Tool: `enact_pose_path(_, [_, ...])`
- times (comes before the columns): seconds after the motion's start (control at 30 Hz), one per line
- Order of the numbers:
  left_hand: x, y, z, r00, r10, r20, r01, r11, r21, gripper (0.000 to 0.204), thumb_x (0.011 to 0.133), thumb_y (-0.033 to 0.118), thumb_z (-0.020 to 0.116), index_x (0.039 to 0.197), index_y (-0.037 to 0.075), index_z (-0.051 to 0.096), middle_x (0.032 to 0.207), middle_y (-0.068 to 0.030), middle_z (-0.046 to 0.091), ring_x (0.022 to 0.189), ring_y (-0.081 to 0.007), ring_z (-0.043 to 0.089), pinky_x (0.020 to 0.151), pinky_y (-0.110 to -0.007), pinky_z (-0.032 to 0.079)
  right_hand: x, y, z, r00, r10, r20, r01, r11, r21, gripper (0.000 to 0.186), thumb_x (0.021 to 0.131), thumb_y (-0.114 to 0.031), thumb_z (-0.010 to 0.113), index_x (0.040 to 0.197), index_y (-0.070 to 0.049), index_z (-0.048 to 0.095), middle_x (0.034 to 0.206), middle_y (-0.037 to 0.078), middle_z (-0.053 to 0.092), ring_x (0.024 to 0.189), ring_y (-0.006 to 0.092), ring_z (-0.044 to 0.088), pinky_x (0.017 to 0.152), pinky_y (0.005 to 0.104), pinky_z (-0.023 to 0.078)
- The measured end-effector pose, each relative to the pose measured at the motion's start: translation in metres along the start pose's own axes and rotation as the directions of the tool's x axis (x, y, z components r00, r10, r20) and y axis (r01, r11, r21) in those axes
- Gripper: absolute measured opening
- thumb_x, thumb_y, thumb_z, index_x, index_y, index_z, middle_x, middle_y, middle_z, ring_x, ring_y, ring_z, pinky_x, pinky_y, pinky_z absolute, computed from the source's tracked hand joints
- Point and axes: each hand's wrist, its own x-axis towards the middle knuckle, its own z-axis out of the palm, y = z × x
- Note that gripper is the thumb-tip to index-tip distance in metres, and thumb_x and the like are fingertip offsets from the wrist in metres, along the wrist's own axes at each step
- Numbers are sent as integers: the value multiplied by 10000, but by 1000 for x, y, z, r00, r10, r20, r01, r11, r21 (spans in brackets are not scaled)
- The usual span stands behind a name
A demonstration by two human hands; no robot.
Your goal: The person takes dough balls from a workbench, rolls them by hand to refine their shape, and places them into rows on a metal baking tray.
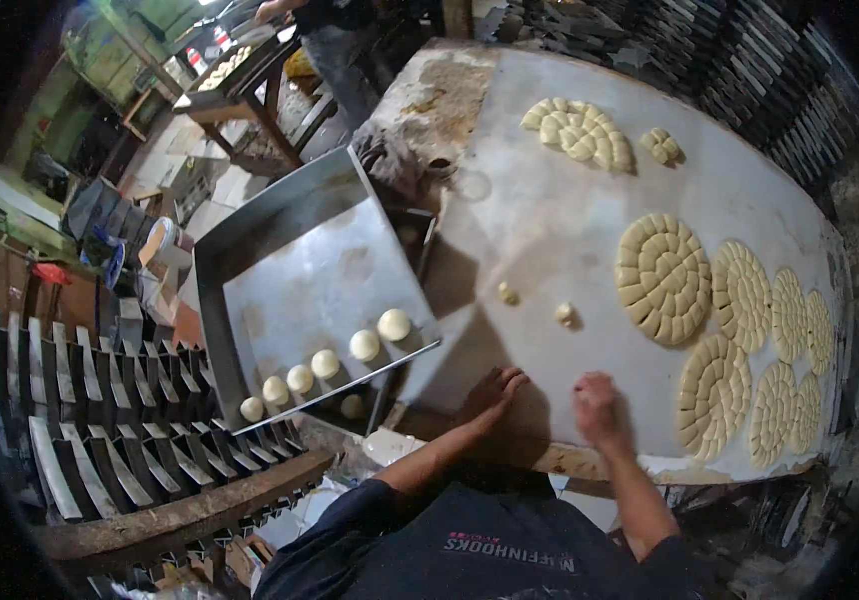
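My left hand [495,396] rests low over the near edge of the white-topped table [550,240], its fingers stretched to the right and slightly curved. No object shows in it. To its right, my right hand [601,408] is curled over the tabletop and a little blurred; whatever lies under its fingers is hidden. Beyond the hands sit two small dough pieces, one [565,315] nearer the right hand and another [508,293] farther left. Several smooth dough balls [325,363] stand in a row along the near side of a metal tray [290,255], left of my left hand.
Flat dough rounds [664,278], scored into segments, cover the table's right side. A part-round of dough [578,133] and a small cluster [661,146] lie at the far side. Stacked metal pans [100,400] fill the lower left. Another person [340,60] stands beyond a wooden table [240,105].
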Motion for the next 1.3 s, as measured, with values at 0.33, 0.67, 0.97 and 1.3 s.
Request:
enact_pose_path(0.33, [54,-55,-305,927,-326,187,367,894,-259,384,834,43,722,1211,42,648,1182,-200,661,1062,-355,667,952,-414,524,129,-178,-32,931,137,338,-304,803,512,276,942,-182,660,1136,13,639,984,120,689,845,175,675,743,312,550])
enact_pose_path(0.67, [31,-144,-295,856,-450,253,437,893,109,1058,730,260,876,1572,95,256,1268,-238,610,1185,-417,588,999,-495,483,205,-251,91,894,-437,-99,441,897,30,273,827,-162,732,1056,-26,671,1104,162,655,1154,372,617,1136,538,391])
enact_pose_path(0.97, [148,52,-108,980,-200,22,178,811,-557,317,827,135,769,1119,48,681,962,-89,673,859,-190,648,710,-310,528,7,-15,40,924,194,-329,-192,981,39,98,793,-97,676,840,-42,609,844,155,616,845,357,599,786,475,472])
enact_pose_path(1.3, [428,-201,115,802,-587,-113,589,808,-20,490,936,431,680,1157,-7,683,897,-114,708,776,-220,666,686,-362,548,-79,69,-44,726,529,-439,-521,840,150,128,813,-174,681,853,-87,597,799,116,582,786,331,563,784,473,424])
